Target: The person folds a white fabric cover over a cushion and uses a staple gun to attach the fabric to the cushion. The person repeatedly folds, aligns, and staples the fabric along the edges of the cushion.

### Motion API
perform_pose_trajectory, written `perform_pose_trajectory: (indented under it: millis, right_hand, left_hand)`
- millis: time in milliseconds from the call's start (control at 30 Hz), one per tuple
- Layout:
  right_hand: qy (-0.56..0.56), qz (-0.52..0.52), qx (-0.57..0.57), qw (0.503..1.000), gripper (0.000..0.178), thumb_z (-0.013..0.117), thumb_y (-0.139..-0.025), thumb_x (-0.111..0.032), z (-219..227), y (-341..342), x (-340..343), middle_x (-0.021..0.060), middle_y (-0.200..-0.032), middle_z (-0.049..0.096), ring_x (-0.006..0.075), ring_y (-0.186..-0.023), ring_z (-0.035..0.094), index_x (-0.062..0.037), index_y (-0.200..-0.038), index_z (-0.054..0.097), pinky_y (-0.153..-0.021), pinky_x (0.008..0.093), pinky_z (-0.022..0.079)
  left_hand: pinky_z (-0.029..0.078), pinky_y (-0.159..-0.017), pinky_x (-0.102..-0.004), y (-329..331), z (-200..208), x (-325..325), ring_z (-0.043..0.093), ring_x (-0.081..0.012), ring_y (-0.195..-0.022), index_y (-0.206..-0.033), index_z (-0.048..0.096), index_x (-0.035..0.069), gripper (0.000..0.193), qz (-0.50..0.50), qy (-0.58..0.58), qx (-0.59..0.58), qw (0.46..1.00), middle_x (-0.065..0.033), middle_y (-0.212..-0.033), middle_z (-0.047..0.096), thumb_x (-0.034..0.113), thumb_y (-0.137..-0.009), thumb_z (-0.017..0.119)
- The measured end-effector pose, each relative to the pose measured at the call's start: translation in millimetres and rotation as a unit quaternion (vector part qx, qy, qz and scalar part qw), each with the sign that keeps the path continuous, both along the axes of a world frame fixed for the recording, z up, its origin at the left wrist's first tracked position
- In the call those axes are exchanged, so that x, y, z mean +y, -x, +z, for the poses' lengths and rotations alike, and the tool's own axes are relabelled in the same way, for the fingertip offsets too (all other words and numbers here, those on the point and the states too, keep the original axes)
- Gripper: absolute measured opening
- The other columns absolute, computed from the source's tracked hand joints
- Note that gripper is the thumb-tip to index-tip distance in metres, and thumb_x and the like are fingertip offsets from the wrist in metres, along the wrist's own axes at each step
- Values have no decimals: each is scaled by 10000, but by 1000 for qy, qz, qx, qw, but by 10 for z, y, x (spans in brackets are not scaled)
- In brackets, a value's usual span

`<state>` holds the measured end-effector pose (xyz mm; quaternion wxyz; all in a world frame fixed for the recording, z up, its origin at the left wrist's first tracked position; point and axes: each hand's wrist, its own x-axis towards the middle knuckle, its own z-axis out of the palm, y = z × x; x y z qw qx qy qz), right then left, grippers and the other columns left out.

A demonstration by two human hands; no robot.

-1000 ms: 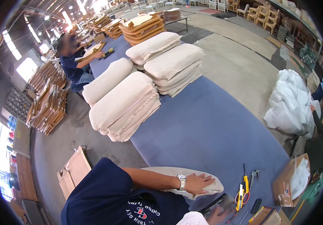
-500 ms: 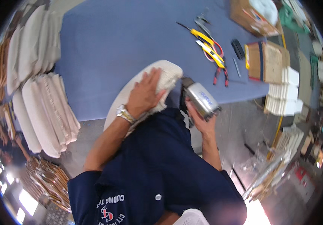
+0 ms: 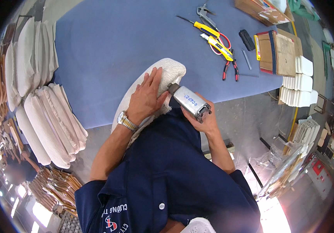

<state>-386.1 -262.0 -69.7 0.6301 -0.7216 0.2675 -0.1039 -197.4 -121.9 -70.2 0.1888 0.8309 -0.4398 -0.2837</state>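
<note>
A cream fabric-covered cushion panel [image 3: 172,68] lies tilted at the near edge of the blue table, its loose fabric edge frayed toward my body. My left hand [image 3: 145,100] rests flat on it, fingers stretched out, with a metal watch [image 3: 126,121] on the wrist. My right hand [image 3: 207,121] is closed around a silver staple gun [image 3: 190,100], its grip partly hidden by the fingers and body. The gun's dark nose touches or nearly touches the cushion beside my left thumb.
On the blue table [image 3: 97,58] lie a yellow cutter knife [image 3: 222,51], red-handled pliers [image 3: 231,70], a grey air blow gun [image 3: 207,16] and a black case [image 3: 246,40]. Cardboard boxes [image 3: 283,52] stand at right. Stacked cream cushions [image 3: 50,120] stand at left.
My right hand has brought the staple gun leftward and turned it, so its nose now meets the cushion's edge area. My left hand remains flat on the cushion. The view shifted slightly.
</note>
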Motion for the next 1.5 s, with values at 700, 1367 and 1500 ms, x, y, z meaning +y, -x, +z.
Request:
perform_pose_trajectory:
  millis: [700, 1367, 1500]
  right_hand:
    - [58, 18, 19, 998, 421, 819, -713, -107, -89, 10, 58, 159, -866, 629, 363, -739, 656, 21, -1065, 627, -689, 341, 509]
    - [52, 58, 42, 996, 287, 779, -797, -84, 88, -47, 85, 125, -868, 677, 253, -750, 670, 1, -1041, 654, -704, 311, 517]
    - [35, 62, 31, 997, 250, 777, -817, -62, 132, -59, 95, 116, -857, 685, 213, -740, 679, 4, -1024, 655, -703, 301, 518]
  left_hand:
    - [434, -1138, -579, 11, 50, -92, 367, -443, -1491, -1639, 216, 109, 936, 20, -48, 9, 999, -180, -1672, 310, 173, -867, 741]
    - [450, -1106, -624, 9, 8, -77, 417, -450, -1458, -1582, 298, 44, 937, 21, -18, -5, 1000, -189, -1635, 371, 145, -799, 802]
    - [445, -1114, -624, 2, 36, -79, 409, -450, -1463, -1587, 288, 41, 937, 21, -40, 3, 999, -181, -1644, 362, 108, -795, 784]
